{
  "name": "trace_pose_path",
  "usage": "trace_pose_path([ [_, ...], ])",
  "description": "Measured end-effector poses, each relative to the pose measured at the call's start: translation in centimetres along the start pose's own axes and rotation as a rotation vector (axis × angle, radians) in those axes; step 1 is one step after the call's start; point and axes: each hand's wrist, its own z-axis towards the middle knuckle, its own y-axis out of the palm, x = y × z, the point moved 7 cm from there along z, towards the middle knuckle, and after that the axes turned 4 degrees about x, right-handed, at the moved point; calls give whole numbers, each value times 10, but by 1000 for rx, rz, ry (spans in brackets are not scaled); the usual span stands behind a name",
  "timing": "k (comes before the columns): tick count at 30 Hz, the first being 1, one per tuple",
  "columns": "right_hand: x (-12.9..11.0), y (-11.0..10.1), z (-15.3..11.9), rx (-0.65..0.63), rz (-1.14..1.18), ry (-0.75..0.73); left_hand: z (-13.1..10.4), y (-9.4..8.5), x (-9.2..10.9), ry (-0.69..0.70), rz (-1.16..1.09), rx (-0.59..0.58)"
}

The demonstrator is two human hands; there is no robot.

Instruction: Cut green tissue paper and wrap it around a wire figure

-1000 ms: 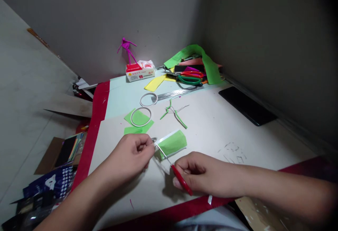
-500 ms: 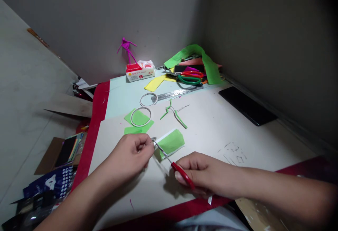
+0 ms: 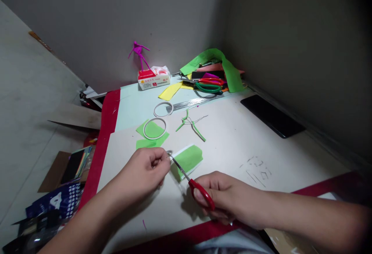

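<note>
My left hand is closed in a pinch at the left end of a small green paper piece with white strips along its edges. The exact grip is hidden behind the fingers. My right hand holds red-handled scissors, thumb in one loop. Their blades point up-left and lie across the paper's left end, beside my left fingertips. Beyond the hands are two white tape rolls, one resting on green paper pieces. A twisted wire figure partly wrapped in green lies to their right.
A magenta figure stands on a red-and-white box at the back. Thin wires, more scissors and coloured paper lie near the wall. A black phone-like slab is at right. Red borders edge the table.
My right hand and the scissor handles have shifted slightly down. The green paper has dropped a little at its right end. My left hand stays almost in place.
</note>
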Motion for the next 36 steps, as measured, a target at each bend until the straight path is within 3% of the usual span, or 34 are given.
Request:
trace_pose_path([
  [9, 6, -3, 1, 16, 20, 38, 5, 4, 1, 23, 64, -25],
  [17, -3, -10, -4, 24, -80, 107, 5, 5, 0, 77, 82, -19],
  [24, -10, -23, -10, 35, -144, 51, 0, 0, 4, 134, 239, 41],
  [27, -20, -36, -13, 160, -306, -56, -3, -11, 6, 134, 423, 165],
  [30, -37, -42, -20, 284, -629, -224, -7, -19, 11, 166, 585, 313],
  [33, -48, -39, -22, 317, -871, -341, -5, -20, 11, 173, 692, 368],
  [36, -48, -38, -18, 298, -925, -367, -2, -18, 10, 185, 790, 366],
])
